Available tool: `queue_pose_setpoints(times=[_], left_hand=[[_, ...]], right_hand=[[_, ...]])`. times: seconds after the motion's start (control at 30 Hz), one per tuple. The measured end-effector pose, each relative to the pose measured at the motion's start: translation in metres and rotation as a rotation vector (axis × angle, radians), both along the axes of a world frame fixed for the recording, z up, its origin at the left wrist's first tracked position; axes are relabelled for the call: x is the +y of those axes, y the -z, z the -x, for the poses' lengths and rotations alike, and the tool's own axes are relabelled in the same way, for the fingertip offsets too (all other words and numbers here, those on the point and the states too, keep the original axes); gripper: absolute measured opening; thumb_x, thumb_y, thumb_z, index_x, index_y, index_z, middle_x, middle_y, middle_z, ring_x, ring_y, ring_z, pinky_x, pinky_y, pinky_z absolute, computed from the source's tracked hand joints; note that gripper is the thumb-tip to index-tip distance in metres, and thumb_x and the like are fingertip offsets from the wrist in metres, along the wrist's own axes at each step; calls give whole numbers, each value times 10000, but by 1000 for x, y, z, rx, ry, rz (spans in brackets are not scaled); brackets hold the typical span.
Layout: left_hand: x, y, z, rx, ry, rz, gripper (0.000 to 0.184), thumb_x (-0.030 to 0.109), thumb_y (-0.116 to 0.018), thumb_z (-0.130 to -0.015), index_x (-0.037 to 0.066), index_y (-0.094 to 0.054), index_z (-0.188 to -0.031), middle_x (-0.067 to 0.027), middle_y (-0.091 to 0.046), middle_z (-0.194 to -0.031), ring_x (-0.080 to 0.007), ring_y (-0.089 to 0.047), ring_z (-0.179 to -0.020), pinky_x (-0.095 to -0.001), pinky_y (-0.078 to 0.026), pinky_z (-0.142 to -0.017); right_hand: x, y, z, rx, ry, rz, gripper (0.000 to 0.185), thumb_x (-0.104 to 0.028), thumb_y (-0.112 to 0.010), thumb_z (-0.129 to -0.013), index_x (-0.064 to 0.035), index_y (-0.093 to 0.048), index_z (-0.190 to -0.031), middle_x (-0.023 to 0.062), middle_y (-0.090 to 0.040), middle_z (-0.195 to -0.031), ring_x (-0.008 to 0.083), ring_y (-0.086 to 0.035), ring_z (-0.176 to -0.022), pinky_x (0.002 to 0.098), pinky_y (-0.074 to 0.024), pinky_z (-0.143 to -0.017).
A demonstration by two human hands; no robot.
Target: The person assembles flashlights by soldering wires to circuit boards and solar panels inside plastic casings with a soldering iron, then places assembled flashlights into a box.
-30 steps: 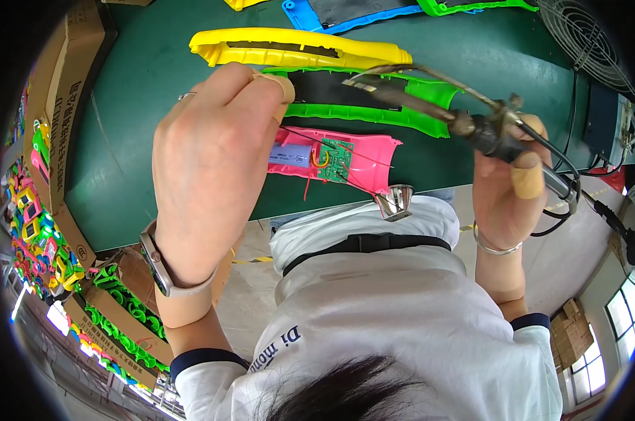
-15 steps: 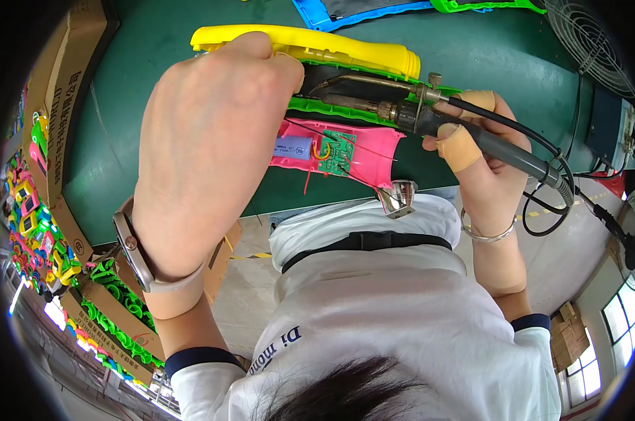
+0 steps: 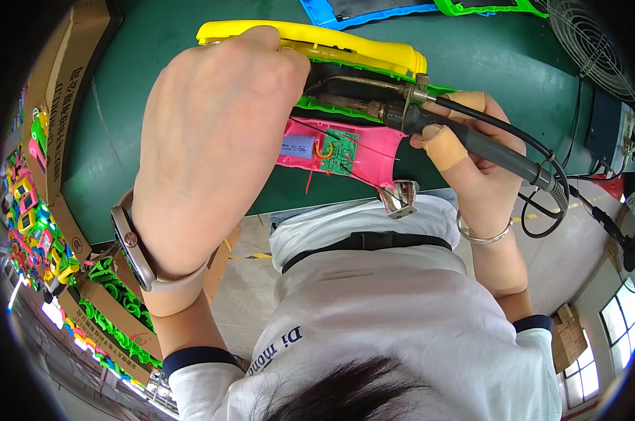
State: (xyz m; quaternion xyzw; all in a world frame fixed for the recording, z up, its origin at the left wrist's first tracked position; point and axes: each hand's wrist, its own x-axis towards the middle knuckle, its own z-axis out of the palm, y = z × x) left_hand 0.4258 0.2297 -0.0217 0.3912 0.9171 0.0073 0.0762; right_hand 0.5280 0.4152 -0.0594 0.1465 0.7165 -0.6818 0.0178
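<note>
My right hand [image 3: 472,151], with tape around its thumb and a finger, grips a soldering iron [image 3: 465,137] that has a solder feed tube along it. The iron's tip points left toward my left hand [image 3: 219,133]. That hand is closed, its back toward me, and what the fingers hold is hidden. Beside and partly beneath it lie a yellow plastic shell [image 3: 359,48] and a green-edged shell [image 3: 331,107] with a dark inner face. Closer to me is a pink shell [image 3: 377,154] with a purple battery [image 3: 298,146], a green circuit board [image 3: 339,149] and thin wires.
A shiny metal piece [image 3: 399,200] hangs by the pink shell at the edge of the green table [image 3: 472,49]. Blue [image 3: 366,14] and green [image 3: 489,7] shells lie at the back. A wire fan guard [image 3: 591,45] stands right; cardboard [image 3: 79,91] and many coloured parts are left.
My right hand and the soldering iron have shifted slightly left, toward my left hand. My left hand stays closed in nearly the same place.
</note>
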Motion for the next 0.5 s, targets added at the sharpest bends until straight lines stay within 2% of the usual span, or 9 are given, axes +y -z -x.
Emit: queue_pose_setpoints(times=[0.03, 0.23, 0.5], left_hand=[[0, 0, 0, 0, 0, 6, 27, 47, -567, -696, 51, -577, -720, -74, -507, -707, -266, -548, -619, -357, -444, -548], [0, 0, 0, 4, 3, 8, 16, 51, -565, -695, 49, -569, -710, -77, -504, -703, -265, -544, -613, -355, -439, -540], [-1, 1, -1, 26, -1, 11, 16, 50, -564, -694, 56, -570, -707, -68, -509, -710, -263, -542, -608, -351, -438, -536]], right_hand=[[0, 1, 0, -4, 7, 20, 261, -70, -682, -720, 47, -586, -933, 57, -605, -855, 83, -551, -749, 196, -449, -660], [-2, 1, 0, -7, 14, 20, 246, -77, -688, -720, 35, -575, -907, 63, -622, -803, 71, -545, -700, 190, -449, -615], [3, 3, -2, 12, 37, -5, 246, -76, -683, -709, 41, -589, -904, 51, -605, -825, 84, -544, -745, 202, -444, -668]])
